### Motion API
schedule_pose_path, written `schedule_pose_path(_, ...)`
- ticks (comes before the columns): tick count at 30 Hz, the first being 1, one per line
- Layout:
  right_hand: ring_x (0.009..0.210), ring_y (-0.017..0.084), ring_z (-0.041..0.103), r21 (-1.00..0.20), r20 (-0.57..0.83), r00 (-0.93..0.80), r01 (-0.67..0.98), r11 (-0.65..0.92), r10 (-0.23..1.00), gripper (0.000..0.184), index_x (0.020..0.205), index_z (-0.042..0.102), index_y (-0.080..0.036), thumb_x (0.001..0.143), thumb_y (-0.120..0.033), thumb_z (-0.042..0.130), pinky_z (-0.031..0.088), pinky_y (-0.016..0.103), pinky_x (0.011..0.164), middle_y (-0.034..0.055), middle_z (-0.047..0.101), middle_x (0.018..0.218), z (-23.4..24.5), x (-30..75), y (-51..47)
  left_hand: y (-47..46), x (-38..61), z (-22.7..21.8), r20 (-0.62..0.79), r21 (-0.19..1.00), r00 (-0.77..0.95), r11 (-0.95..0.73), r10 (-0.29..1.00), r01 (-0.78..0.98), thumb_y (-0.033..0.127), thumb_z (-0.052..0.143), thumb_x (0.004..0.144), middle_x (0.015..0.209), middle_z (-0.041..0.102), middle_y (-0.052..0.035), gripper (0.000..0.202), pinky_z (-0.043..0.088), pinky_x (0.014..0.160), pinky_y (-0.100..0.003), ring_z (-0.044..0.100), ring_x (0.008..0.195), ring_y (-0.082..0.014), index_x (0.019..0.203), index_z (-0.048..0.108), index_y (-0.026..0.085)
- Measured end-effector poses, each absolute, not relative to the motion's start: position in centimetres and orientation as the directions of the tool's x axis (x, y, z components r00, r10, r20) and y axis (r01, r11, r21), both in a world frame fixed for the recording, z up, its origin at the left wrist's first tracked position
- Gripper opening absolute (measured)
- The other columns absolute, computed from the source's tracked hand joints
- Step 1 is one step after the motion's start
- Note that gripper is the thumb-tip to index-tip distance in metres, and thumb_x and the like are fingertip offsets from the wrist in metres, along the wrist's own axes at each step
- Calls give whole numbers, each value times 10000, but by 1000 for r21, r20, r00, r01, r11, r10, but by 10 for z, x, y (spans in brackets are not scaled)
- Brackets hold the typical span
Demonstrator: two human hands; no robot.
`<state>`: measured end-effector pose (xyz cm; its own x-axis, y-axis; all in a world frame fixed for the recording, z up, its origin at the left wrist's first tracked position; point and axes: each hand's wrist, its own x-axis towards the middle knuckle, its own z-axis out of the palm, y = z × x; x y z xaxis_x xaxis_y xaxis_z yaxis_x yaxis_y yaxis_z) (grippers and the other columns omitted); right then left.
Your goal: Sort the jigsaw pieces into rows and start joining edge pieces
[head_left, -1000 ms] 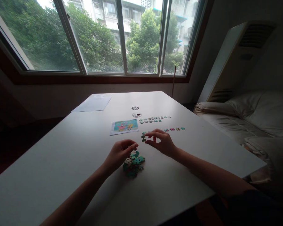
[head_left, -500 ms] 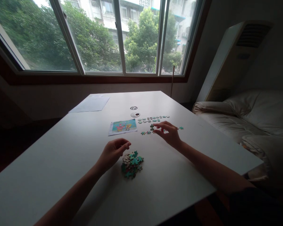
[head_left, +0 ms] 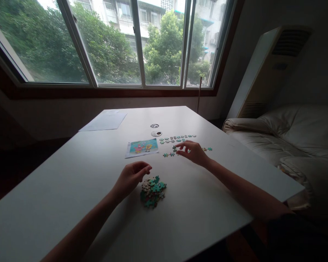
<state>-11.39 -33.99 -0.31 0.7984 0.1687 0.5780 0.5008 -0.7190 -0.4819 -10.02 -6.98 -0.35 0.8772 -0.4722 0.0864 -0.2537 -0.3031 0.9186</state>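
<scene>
My right hand (head_left: 192,152) pinches a green jigsaw puzzle piece (head_left: 174,149) between thumb and fingers, just above the table. Around it lie rows of loose puzzle pieces (head_left: 171,139), and some of the nearer row is hidden behind the hand. A heap of green, teal and pale puzzle pieces (head_left: 153,191) sits closer to me. Beside and slightly above that heap hovers my left hand (head_left: 132,174), fingers curled in towards the thumb; whether they hold anything is hidden. Left of the rows lies a small picture sheet (head_left: 142,147) with a pink and a yellow cartoon figure.
The white table (head_left: 71,196) reaches towards the window. Two round discs (head_left: 156,134) lie beyond the picture sheet, and a sheet of paper (head_left: 104,121) rests at the far left. A pale sofa (head_left: 257,140) stands past the table's right edge.
My right hand has shifted slightly left with the green puzzle piece, which now shows tilted and smaller. The left hand stays almost where it was beside the heap.
</scene>
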Motion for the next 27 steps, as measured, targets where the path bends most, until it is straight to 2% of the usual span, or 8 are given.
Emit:
schedule_pose_path(3, 563, 85, 545, -490, 434, 887, 381, -784, 160, 284, 933, 647, -182, 742, -384, 586, 436, 210, 557, 23, 645, 772, -3, -87, -366, -69, -97, -4, 77, 923, 880, -299, -468, -240, 392, 575, 711, 630, 588, -14, 265, 365, 443, -196, 424, 468, -78, 748, 619, 134)
schedule_pose_path(6, 583, 97, 556, -441, 377, 926, 212, -872, 34, 300, 939, 649, -192, 731, -398, 586, 420, 213, 582, 16, 650, 752, -3, -60, -396, -68, -93, -5, 74, 922, 877, -302, -475, -242, 397, 573, 712, 630, 586, -12, 271, 361, 442, -194, 418, 466, -76, 751, 619, 134)
schedule_pose_path(9, 639, 107, 564, -382, 318, 947, 97, -919, -32, 307, 952, 649, -209, 735, -412, 571, 404, 211, 612, 15, 648, 776, -7, -43, -420, -67, -91, -6, 72, 915, 870, -314, -488, -252, 404, 564, 720, 629, 586, -15, 279, 361, 443, -197, 417, 467, -79, 753, 619, 133)
schedule_pose_path(16, 667, 128, 572, -363, 215, 973, 5, -932, -79, 321, 931, 672, -174, 706, -394, 607, 386, 216, 622, 50, 658, 791, -24, -30, -440, -67, -93, -6, 88, 907, 868, -321, -488, -272, 408, 566, 719, 628, 587, -14, 281, 371, 446, -202, 426, 468, -83, 751, 619, 134)
schedule_pose_path(27, 654, 112, 563, -373, 108, 991, -37, -927, -83, 304, 954, 677, -179, 716, -358, 614, 376, 198, 596, 43, 665, 801, -21, -25, -439, -67, -92, -8, 90, 901, 870, -332, -486, -278, 403, 562, 722, 620, 593, -15, 279, 376, 446, -201, 429, 468, -81, 753, 621, 131)
